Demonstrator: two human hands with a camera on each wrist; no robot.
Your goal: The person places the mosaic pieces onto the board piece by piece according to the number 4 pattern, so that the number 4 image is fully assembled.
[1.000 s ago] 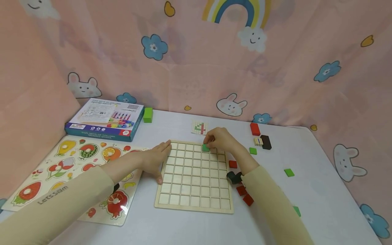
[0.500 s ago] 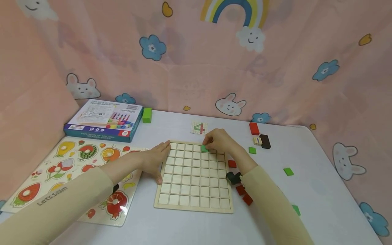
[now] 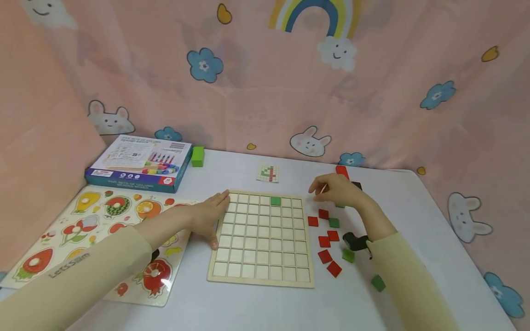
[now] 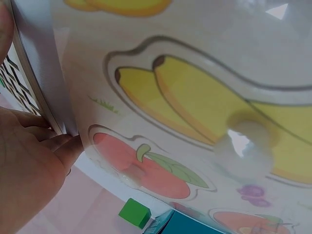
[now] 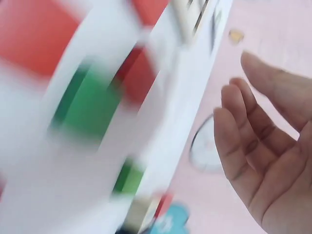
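A wooden grid board (image 3: 261, 283) lies flat in the middle of the table, with one green square tile (image 3: 275, 201) in its top row. My left hand (image 3: 205, 216) rests against the board's left edge, fingers spread, the thumb lower down at the same edge. Off the board's upper right corner is my right hand (image 3: 337, 189), above the table with loosely bent fingers. In the right wrist view that hand (image 5: 268, 141) holds nothing between thumb and fingers. Below it lie red square tiles (image 3: 324, 241) and green square tiles (image 3: 334, 223), scattered along the board's right side.
A small pattern card (image 3: 268, 173) lies behind the board. On the left are a fruit puzzle board (image 3: 103, 230), a boxed bead set (image 3: 138, 161) and a green block (image 3: 198, 156). A red block (image 3: 342, 172) stands at the back right, partly behind the right hand.
My right hand has let go of the green tile, leaving it in the top row, and moved right, away from the board. The left hand stays at the board's edge.
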